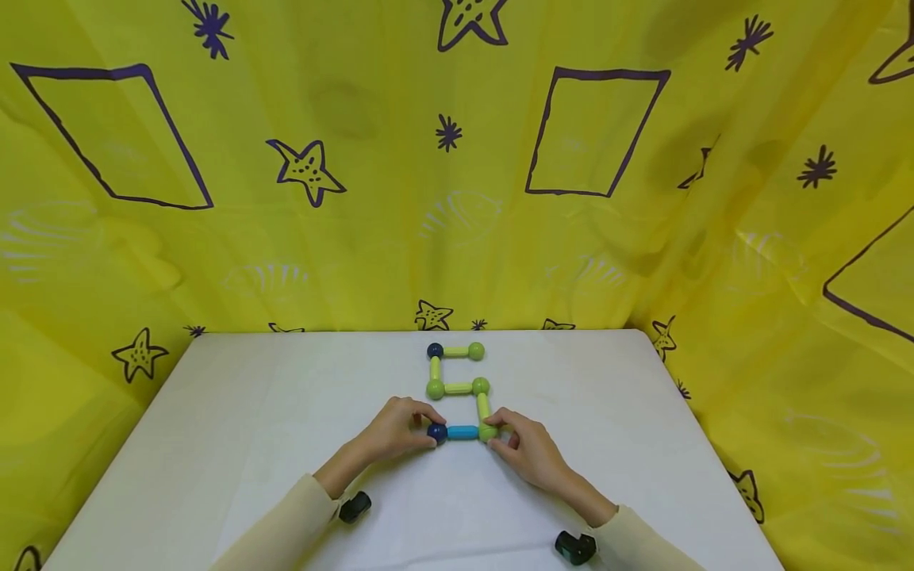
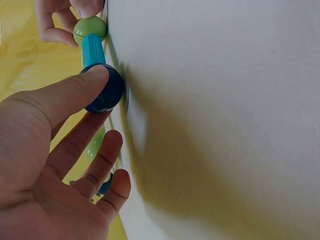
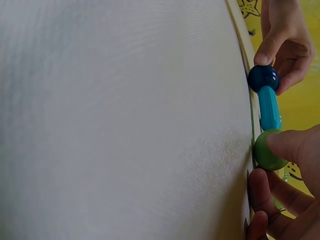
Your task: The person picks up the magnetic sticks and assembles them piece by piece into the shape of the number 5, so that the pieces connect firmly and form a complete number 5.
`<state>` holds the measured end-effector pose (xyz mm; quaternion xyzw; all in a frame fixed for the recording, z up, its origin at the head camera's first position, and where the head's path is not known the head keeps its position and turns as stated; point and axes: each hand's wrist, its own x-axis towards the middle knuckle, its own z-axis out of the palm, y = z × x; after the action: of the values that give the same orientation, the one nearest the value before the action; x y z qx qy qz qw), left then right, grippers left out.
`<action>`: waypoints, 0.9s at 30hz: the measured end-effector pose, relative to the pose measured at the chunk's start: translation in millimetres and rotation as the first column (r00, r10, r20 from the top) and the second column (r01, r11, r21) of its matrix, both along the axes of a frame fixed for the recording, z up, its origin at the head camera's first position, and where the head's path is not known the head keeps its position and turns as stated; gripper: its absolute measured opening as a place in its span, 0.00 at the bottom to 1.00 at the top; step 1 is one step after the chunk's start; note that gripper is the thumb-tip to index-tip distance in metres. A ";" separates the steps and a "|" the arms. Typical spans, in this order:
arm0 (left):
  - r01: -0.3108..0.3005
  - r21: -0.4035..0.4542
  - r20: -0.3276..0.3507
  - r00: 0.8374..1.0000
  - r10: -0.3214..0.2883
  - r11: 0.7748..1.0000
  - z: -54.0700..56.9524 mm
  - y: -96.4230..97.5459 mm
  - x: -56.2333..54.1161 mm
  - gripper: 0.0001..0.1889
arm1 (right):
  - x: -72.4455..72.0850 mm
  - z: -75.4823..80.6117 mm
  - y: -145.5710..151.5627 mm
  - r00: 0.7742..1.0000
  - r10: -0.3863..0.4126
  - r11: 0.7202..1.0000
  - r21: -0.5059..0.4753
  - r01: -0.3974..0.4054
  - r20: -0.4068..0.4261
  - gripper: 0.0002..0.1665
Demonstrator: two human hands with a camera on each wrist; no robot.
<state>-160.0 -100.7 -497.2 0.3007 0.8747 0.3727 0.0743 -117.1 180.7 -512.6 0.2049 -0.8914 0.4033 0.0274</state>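
Observation:
A figure of rods and balls, bent like an S, lies on the white table. At its near left end my left hand [image 1: 397, 429] pinches a dark blue ball [image 1: 437, 432] between thumb and finger. A light blue rod [image 1: 462, 432] joins that ball to a green ball [image 1: 488, 432], which my right hand [image 1: 531, 448] pinches from the right. From there a yellow-green rod [image 1: 483, 406] runs back to another green ball [image 1: 481, 386]. In the left wrist view the thumb lies on the dark blue ball [image 2: 106, 90]; in the right wrist view the other thumb covers part of the green ball [image 3: 269, 150].
Farther back the figure continues through a green ball [image 1: 435, 388] to a second dark blue ball [image 1: 435, 350] and a last green ball [image 1: 476, 350]. The white tabletop [image 1: 286, 388] meets a yellow patterned curtain [image 1: 371, 238] at the back and sides.

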 end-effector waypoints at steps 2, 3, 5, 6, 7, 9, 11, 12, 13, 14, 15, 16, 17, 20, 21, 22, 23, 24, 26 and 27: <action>0.000 -0.003 0.001 1.000 0.000 1.000 -0.2 -0.2 0.8 0.14 | 0.1 0.0 0.0 1.000 0.003 1.000 0.000 -0.003 0.009 0.17; 0.002 -0.003 0.001 1.000 -0.002 1.000 -0.4 -0.3 1.3 0.14 | 0.1 -0.1 0.0 1.000 0.004 1.000 0.001 -0.004 0.009 0.17; 0.007 -0.003 -0.003 1.000 -0.007 1.000 -0.8 -0.5 2.2 0.14 | 0.3 -0.2 0.3 1.000 0.004 1.000 0.004 -0.004 0.007 0.17; 0.011 -0.002 -0.007 1.000 -0.011 1.000 -1.1 -0.6 2.6 0.14 | 0.2 -0.4 0.5 1.000 0.002 1.000 0.005 -0.002 0.011 0.18; 0.014 0.001 -0.010 1.000 -0.014 1.000 -1.3 -0.6 2.8 0.14 | 0.1 -0.6 0.8 1.000 0.002 1.000 0.006 -0.002 0.014 0.18; 0.020 0.009 -0.019 1.000 -0.020 1.000 -1.6 -0.5 3.0 0.13 | -0.2 -0.9 1.5 1.000 0.000 1.000 0.014 -0.001 0.021 0.18; 0.027 0.010 -0.023 0.999 -0.027 1.000 -1.5 -0.3 2.7 0.13 | -0.3 -0.8 2.0 1.000 0.000 1.000 0.018 -0.001 0.030 0.18; 0.030 0.007 -0.024 0.999 -0.030 1.000 -1.4 -0.2 2.4 0.13 | -0.4 -0.8 2.2 0.999 0.000 1.000 0.021 -0.001 0.034 0.18; 0.032 0.005 -0.023 0.999 -0.032 0.999 -1.2 -0.1 2.3 0.13 | -0.5 -0.6 2.3 0.999 0.000 1.000 0.024 -0.001 0.036 0.18; 0.034 0.000 -0.024 0.999 -0.034 0.999 -0.9 0.1 2.1 0.13 | -0.5 -0.5 2.3 0.999 0.000 1.000 0.026 -0.001 0.037 0.19; 0.037 -0.004 -0.025 0.999 -0.037 0.999 -0.8 0.2 1.6 0.13 | -0.6 -0.5 2.2 0.999 -0.001 1.000 0.027 0.000 0.037 0.19; 0.040 -0.006 -0.025 0.999 -0.040 0.999 -0.6 0.3 1.3 0.13 | -0.6 -0.5 2.0 0.999 -0.001 1.000 0.027 0.000 0.035 0.19; 0.042 -0.008 -0.025 0.999 -0.042 0.999 -0.3 0.4 1.3 0.13 | -0.7 -0.7 1.8 0.999 -0.002 1.000 0.028 0.001 0.033 0.20; 0.047 -0.011 -0.031 0.998 -0.048 0.999 -0.2 0.0 1.6 0.14 | -0.6 -1.6 1.1 1.000 0.002 0.999 0.032 -0.003 0.017 0.20; 0.051 -0.010 -0.031 0.998 -0.051 0.999 -0.1 -0.2 1.9 0.14 | -0.4 -1.4 0.9 1.000 0.005 0.999 0.032 -0.005 0.013 0.20; 0.054 -0.010 -0.031 0.998 -0.054 0.999 0.1 -0.5 2.2 0.14 | -0.2 -1.0 1.0 1.000 0.009 0.999 0.031 -0.009 0.010 0.21; 0.055 -0.011 -0.030 0.998 -0.055 0.998 0.3 -0.9 2.5 0.14 | -0.2 -0.5 1.3 1.000 0.015 0.999 0.033 -0.015 0.008 0.21; 0.055 -0.013 -0.027 0.998 -0.056 0.998 0.7 -1.6 2.8 0.15 | -0.3 0.1 1.7 1.000 0.024 0.999 0.035 -0.024 0.008 0.21; 0.059 -0.018 -0.024 0.998 -0.059 0.998 2.2 -3.8 3.2 0.17 | -1.2 2.2 3.4 0.999 0.042 0.998 0.040 -0.043 0.023 0.23; 0.059 -0.021 -0.019 0.998 -0.059 0.998 3.3 -5.6 3.4 0.18 | -1.8 3.6 4.5 0.998 0.051 0.998 0.044 -0.053 0.038 0.24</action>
<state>-156.6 -106.3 -493.9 0.3293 0.8699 0.3585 0.0796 -118.9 185.2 -508.9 0.2211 -0.8950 0.3874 -0.0040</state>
